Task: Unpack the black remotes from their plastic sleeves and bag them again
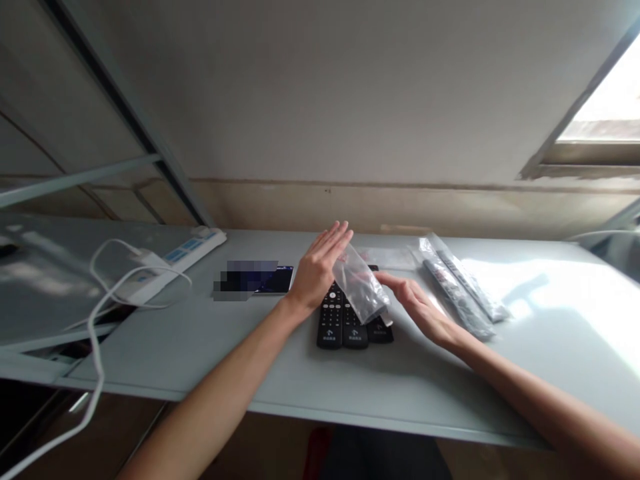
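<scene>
At the far left, a white cable (95, 347) is running down past the edge of the counter (200, 360), and near it a power strip (210, 241) is lying at a slant. Further right, a phone (275, 281) is lying flat, just beside the left hand (320, 267). This hand is keeping its fingers straight and close together; its thumb is hidden, so I cannot tell if its grip is having hold of the plastic bag (363, 293), whose upper end is meeting these fingers. The bag is lying above three black remote controls (329, 330), which are standing side by side with their long axes pointing away from the person. The long axis of the bag is crossing them, going from the left fingers down to the right, so its upper end is being nearer to the left hand. The right hand (415, 303) is reaching in from the other side, index finger stretched out near the bag's right edge, other fingers bending; whether its grip is closing on something, I cannot tell. At the right, two bagged remotes (457, 290) are lying slanted.
</scene>
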A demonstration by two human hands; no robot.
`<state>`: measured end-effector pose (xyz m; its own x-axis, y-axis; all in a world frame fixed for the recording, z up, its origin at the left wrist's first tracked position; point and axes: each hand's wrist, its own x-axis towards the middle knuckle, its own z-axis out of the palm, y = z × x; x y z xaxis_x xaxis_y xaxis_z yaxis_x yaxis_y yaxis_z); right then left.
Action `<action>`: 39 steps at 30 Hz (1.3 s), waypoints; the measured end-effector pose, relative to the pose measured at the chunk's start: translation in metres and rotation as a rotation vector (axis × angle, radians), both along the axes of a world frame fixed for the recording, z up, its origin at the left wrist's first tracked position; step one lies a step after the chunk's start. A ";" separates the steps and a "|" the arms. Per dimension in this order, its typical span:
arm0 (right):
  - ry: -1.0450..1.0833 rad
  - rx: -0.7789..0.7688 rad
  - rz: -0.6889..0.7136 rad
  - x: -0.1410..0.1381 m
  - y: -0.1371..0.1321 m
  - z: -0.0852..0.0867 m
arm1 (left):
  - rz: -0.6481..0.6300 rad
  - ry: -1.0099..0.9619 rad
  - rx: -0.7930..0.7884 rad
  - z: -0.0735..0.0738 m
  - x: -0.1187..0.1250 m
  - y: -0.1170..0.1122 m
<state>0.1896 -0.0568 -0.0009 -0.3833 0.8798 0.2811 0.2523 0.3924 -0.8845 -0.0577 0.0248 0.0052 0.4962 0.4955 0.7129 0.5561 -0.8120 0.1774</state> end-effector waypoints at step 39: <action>0.461 -0.173 -0.353 -0.004 0.018 -0.005 | -0.001 0.409 -0.087 0.000 0.010 -0.012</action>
<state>0.1854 -0.0384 -0.0056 0.0670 0.9795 0.1900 -0.0838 0.1952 -0.9772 -0.0480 0.0132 0.0052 0.7302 0.5446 0.4126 0.5944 -0.8041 0.0094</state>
